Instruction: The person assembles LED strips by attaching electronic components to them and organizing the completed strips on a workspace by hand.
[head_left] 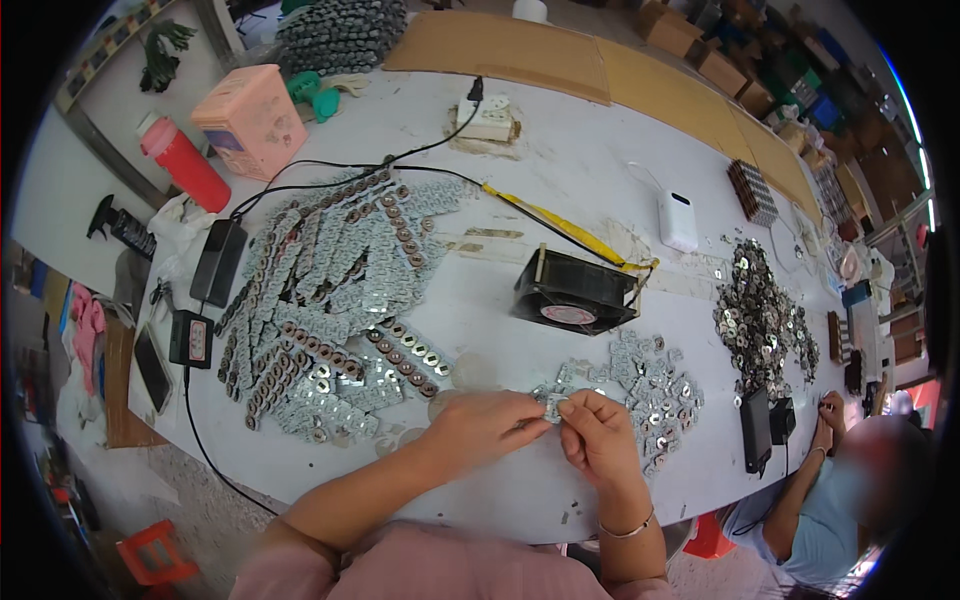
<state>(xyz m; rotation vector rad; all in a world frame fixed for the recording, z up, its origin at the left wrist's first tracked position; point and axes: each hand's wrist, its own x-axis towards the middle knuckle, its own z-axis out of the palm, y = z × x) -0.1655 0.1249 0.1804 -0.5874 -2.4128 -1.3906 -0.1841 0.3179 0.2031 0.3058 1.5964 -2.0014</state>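
Near the front of the table, my left hand point(478, 428) and my right hand point(603, 436) meet at a small silvery metal piece point(552, 406). Thumb and fingertips of each hand pinch it from either side, and they partly cover it. Just beyond my fingers spreads a loose heap of small metal pieces point(640, 378), some with round centres. To the left lies a large pile of joined metal strips point(345, 270), many carrying rows of brownish round parts.
A black fan point(575, 292) stands beyond my hands, its cable wrapped in yellow. Black power adapters point(218, 262) lie left of the strips. A heap of round metal parts point(755, 310) is at the right, beside a white device point(677, 220). Another person point(820, 510) sits at lower right.
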